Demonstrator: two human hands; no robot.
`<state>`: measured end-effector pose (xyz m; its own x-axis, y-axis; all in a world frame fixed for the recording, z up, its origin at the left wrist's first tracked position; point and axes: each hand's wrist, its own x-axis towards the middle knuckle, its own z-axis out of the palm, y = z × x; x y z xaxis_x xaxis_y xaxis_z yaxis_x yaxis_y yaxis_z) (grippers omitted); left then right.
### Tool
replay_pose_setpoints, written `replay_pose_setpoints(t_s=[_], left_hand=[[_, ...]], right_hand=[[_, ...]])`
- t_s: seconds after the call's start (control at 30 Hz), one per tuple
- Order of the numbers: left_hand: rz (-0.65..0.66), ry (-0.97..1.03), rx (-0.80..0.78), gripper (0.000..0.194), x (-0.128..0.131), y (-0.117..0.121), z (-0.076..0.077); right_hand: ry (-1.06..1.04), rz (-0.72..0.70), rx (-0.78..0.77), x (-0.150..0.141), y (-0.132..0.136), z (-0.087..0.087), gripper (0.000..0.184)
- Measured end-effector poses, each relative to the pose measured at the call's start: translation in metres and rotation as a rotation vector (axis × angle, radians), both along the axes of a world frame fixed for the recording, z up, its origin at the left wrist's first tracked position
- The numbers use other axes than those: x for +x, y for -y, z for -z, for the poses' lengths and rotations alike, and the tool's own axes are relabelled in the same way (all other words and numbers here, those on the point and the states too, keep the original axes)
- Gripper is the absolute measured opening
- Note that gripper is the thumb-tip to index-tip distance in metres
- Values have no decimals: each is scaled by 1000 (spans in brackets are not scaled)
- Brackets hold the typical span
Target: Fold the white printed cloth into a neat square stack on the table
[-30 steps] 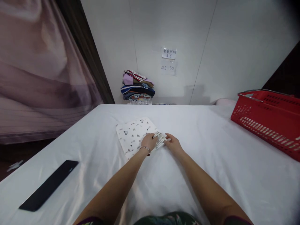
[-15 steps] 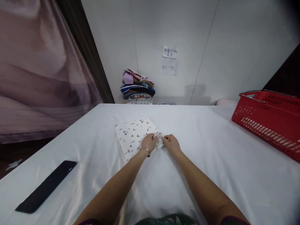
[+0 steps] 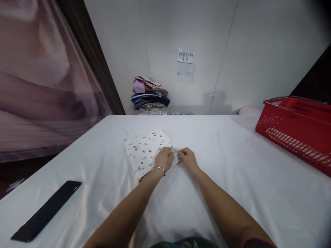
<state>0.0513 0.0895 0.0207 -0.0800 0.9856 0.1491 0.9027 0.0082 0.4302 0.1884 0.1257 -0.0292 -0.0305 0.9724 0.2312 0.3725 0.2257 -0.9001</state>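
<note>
A folded white cloth with small dark prints (image 3: pixel 144 150) lies on the white sheet (image 3: pixel 222 165) in front of me. My left hand (image 3: pixel 163 159), with a thin bracelet on the wrist, rests on the cloth's near right corner with its fingers curled over the edge. My right hand (image 3: pixel 188 159) sits just beside it and pinches the same bunched edge of the cloth with fingers drawn together. Both forearms reach straight out from the bottom of the view.
A red plastic basket (image 3: pixel 297 129) stands on the right of the sheet. A long black flat object (image 3: pixel 46 210) lies at the near left. A stack of folded clothes (image 3: pixel 150 96) sits against the back wall under two paper notes (image 3: pixel 184 63). A pinkish curtain (image 3: pixel 43 79) hangs on the left.
Both hands have stayed on the cloth's right corner, the right hand drawing slightly closer to the left. The view has shifted a little.
</note>
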Motion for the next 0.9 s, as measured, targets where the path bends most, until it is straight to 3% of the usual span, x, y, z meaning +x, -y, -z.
replay_pose_setpoints(t_s=[0.17, 0.5, 0.9], left_hand=[[40, -93, 59, 20, 2, 6, 0], [111, -177, 0, 23, 8, 3, 3], [46, -111, -23, 30, 10, 1, 0]], right_hand=[[-133, -30, -133, 0, 1, -7, 19], [-272, -116, -273, 1, 2, -12, 13], [-307, -172, -248, 0, 2, -10, 14]])
